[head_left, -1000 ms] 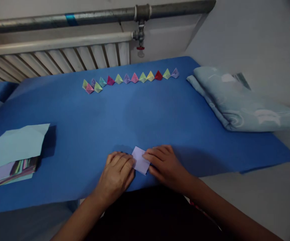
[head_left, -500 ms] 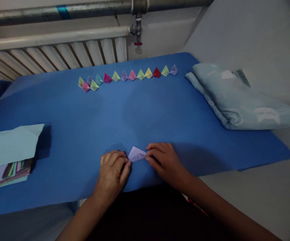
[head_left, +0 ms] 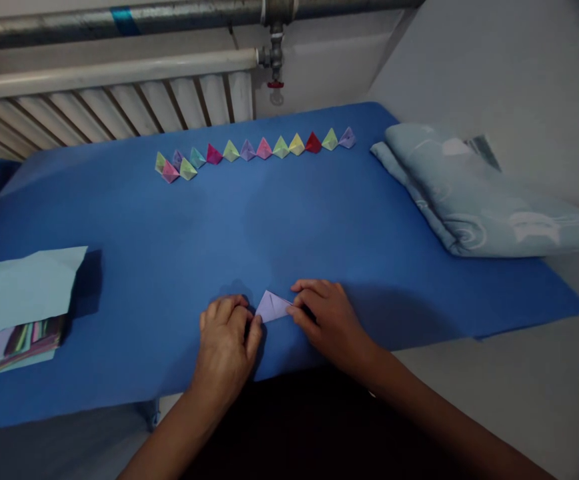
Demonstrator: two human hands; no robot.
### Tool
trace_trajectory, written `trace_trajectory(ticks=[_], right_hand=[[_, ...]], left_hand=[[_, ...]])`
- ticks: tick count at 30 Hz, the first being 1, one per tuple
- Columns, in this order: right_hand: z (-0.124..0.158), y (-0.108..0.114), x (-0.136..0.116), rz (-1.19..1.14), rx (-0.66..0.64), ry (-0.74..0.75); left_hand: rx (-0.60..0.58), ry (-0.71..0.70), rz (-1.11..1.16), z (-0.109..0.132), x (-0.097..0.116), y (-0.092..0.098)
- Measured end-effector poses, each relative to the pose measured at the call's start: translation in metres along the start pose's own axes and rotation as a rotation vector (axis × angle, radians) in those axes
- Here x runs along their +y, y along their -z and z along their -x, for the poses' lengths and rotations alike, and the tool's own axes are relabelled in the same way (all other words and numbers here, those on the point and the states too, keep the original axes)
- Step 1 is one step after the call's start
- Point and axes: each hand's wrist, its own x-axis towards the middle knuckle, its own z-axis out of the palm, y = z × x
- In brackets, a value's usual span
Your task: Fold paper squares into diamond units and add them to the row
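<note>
Tabletop stretches blue before us, bearing folded cloth at right, a paper stack at left, our left hand and right hand, fingers narrowed on opposite ends of a lilac paper at near centre, and far small folded pieces.

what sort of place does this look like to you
Some indoor room, perhaps a bedroom or dormitory: a radiator and metal pipe run along the wall, and a folded patterned cloth lies on the blue surface.
</note>
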Motion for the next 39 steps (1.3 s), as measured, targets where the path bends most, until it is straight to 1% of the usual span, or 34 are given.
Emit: trace_trajectory(ticks=[16, 29, 39], right_hand=[[-0.0036, 0.0003, 0.0004, 0.048, -0.047, -0.055], [-0.0041, -0.0004, -0.0039, 0.095, -0.063, -0.094], [-0.0043, 0.0001, -0.0048, 0.106, -0.072, -0.089]], left_hand=[[-0.081, 0.015, -0.126, -0.0036, 0.0032, 0.0036], [-0.129, 0.039, -0.151, -0.0076, 0.0056, 0.0063], [-0.079, 0.003, -0.166, -0.0072, 0.0023, 0.0025]])
